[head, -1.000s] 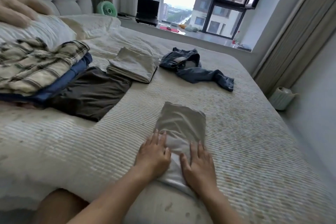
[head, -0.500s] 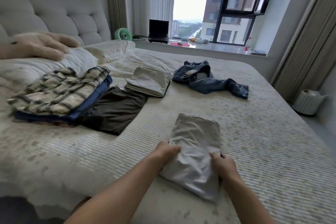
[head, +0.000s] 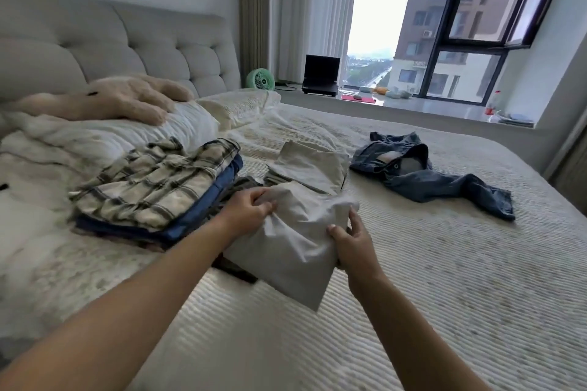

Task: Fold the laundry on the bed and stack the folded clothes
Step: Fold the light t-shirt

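The bed [head: 413, 311], covered in a ribbed cream spread, fills most of the frame, with its grey tufted headboard [head: 127, 41] at upper left. Left of centre sits a stack of folded clothes [head: 158, 197], a plaid shirt on top and blue fabric beneath it. Unfolded blue jeans [head: 441, 178] lie crumpled at centre right, well apart from the stack. Between them, a folded beige garment [head: 314, 165] rests on the spread. Just below it, at the middle of the frame, a folded grey garment [head: 295, 244] is lifted off the bed, partly over a dark garment [head: 236, 270]. The left hand [head: 247, 213] pinches its upper left edge, fingers curled into the cloth; the right hand [head: 352, 241] grips its right edge, thumb on top.
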